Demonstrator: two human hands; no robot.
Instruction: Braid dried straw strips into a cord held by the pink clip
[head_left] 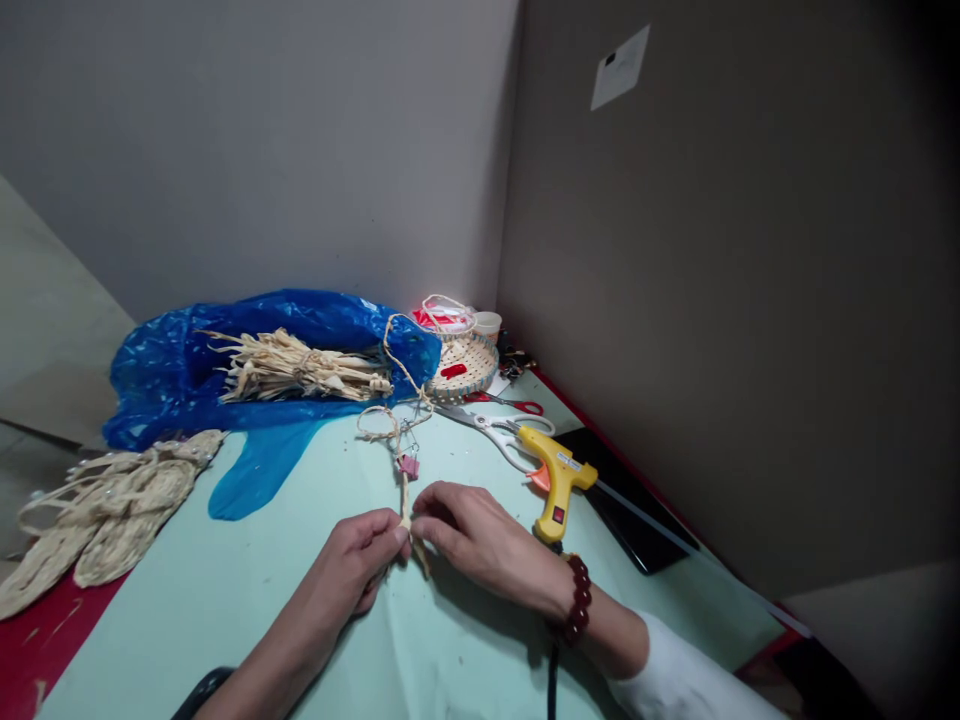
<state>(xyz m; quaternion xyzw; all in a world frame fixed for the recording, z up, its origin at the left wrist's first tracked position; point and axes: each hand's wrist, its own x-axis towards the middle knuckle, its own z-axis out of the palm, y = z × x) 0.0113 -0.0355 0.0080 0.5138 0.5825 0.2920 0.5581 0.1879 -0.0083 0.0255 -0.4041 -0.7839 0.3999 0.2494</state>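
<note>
A thin braid of pale dried straw (406,492) runs toward me over the pale green table covering, its loose ends trailing under my fingers. A pink binder clip (409,467) grips it farther up, and beyond the clip a straw cord (379,422) loops away. My left hand (367,550) pinches the braid between thumb and forefinger. Close against it, my right hand (480,545), with a dark red bead bracelet at the wrist, has thumb and fingers curled together on the same strand. Its exact fingertip contact is partly hidden.
A straw bundle (307,368) lies on a blue plastic bag (172,350). Woven straw sandals (139,510) are at left. To the right are white-handled scissors (499,432), a yellow glue gun (559,480) with a cord, and a black tablet-like slab (637,535). Behind stands a shallow basket (480,375).
</note>
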